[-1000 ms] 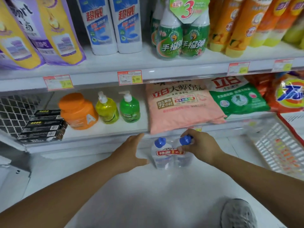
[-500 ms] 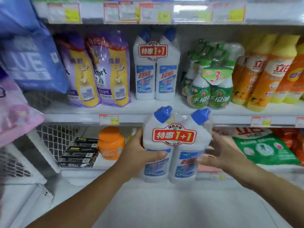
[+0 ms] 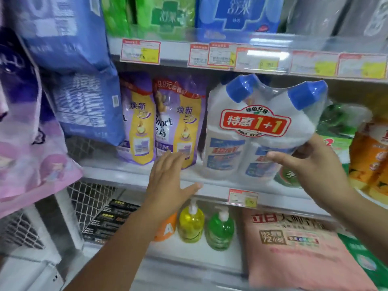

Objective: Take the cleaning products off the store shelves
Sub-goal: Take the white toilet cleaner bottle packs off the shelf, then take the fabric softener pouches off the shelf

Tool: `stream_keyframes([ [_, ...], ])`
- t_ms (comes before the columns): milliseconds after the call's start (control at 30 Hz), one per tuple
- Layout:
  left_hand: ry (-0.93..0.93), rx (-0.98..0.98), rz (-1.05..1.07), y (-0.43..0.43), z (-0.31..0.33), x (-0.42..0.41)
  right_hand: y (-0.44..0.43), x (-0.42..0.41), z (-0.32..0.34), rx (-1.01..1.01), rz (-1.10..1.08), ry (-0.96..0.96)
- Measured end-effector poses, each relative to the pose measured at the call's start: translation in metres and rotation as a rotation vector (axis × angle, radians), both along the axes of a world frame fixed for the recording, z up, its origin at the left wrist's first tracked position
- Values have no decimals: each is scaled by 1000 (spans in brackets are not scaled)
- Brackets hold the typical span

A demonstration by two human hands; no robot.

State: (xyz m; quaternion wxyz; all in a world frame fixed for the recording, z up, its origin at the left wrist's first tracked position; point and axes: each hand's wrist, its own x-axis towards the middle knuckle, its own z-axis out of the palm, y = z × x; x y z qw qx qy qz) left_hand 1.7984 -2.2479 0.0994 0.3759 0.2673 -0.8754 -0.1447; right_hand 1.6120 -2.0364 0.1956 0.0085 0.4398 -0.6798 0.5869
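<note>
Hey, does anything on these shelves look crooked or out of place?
The twin pack of white bottles is tilted at the front of the middle shelf, held only by the right hand. The pink bag overhangs the lower shelf.

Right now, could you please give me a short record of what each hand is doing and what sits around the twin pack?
Held item: twin pack of white blue-capped bottles, tilted slightly
Right hand: grips the pack's lower right side, thumb across the front
Left hand: open, fingers spread, beside the pack's lower left
Left of pack: purple pouches standing on the middle shelf
Shelf below: yellow pump bottle, green pump bottle, pink bag
</note>
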Motion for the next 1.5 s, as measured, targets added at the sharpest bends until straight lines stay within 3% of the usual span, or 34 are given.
stream_keyframes([
  [333, -24, -157, 54, -17, -47, -11, -37, -40, 5, 141, 65, -200],
  [500, -7, -197, 60, -18, -50, -12, -51, -51, 3, 185, 3, -211],
  [700, -8, -208, 64, -18, -50, -12, -54, -46, -34, 255, -85, -75],
  [933, -29, -196, 48, -18, -50, -9, -70, -47, -38, 220, -79, -68],
  [1067, -39, -170, 15, -21, -49, -6, -72, -41, -37, 298, -164, -118],
  [1200, 4, -152, -13, -23, -48, 0, -61, 1, -51, 95, -373, 305],
  [1267, 30, -172, 54, -29, -46, 6, -70, 37, -59, 54, -211, 386],
  [1400, 55, -168, 195, -47, -44, 21, -120, 82, -48, 164, 112, 167],
  [1500, 44, -117, 184, -56, -51, 32, -159, 92, -35, 97, 144, 9],
])
